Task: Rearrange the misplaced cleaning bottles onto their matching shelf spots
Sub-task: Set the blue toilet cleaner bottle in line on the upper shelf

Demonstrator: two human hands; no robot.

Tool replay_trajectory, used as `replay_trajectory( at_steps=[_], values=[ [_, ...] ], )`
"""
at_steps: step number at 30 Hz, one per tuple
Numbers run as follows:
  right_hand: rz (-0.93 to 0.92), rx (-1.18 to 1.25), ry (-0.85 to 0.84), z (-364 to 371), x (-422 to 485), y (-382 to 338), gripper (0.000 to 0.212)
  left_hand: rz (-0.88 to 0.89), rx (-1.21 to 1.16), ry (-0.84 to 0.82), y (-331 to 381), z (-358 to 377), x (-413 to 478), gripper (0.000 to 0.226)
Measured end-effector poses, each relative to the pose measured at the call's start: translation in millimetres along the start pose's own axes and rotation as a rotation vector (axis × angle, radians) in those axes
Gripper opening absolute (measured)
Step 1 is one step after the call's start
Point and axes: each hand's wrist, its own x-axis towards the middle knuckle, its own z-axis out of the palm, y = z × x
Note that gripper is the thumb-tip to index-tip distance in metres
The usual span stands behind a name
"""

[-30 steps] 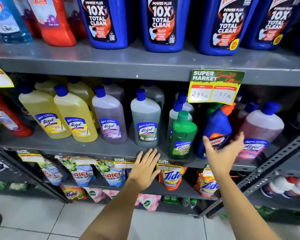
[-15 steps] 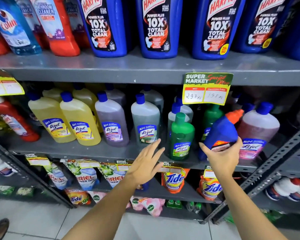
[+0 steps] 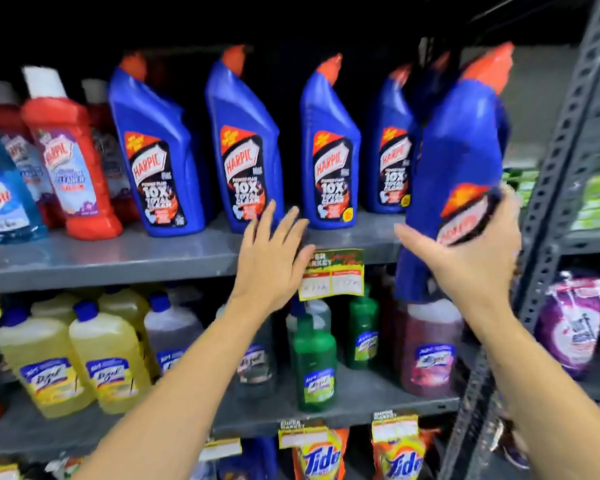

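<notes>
My right hand (image 3: 471,258) grips a blue Harpic bottle (image 3: 461,147) with an orange cap around its lower body. The bottle is upright in the air at the right end of the upper shelf (image 3: 118,258), beside the row of matching blue Harpic bottles (image 3: 246,147). My left hand (image 3: 271,258) is open with fingers spread, in front of the shelf edge below that row, holding nothing. On the shelf below stand yellow Lizol bottles (image 3: 73,368), green Lizol bottles (image 3: 314,368) and a pink Lizol bottle (image 3: 430,351).
Red Harpic bathroom cleaner bottles (image 3: 70,161) and a blue Colin bottle (image 3: 4,188) fill the upper shelf's left. A price tag (image 3: 333,275) hangs from the shelf edge. A grey slotted upright (image 3: 561,168) stands at the right. Tide pouches (image 3: 321,459) hang below.
My right hand has lifted the blue Harpic bottle off the Lizol shelf up to the upper shelf's right end. My left hand rose with it, and the view tilted upward.
</notes>
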Motion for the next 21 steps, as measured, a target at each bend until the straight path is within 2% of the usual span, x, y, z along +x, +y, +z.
replay_trajectory(
  at_steps=[3,9,16,21],
  values=[
    [-0.002,0.024,0.032,18,44,-6,0.091,-0.048,0.043,-0.079,3,8,5,0.048],
    [0.132,0.01,0.015,55,78,9,0.106,-0.063,0.005,-0.049,6,1,1,0.045],
    [0.205,-0.178,-0.147,72,79,24,0.125,-0.077,0.016,-0.055,6,5,-1,0.046],
    [0.226,-0.224,-0.23,65,77,21,0.128,-0.088,0.006,-0.043,5,7,0,0.046]
  ],
)
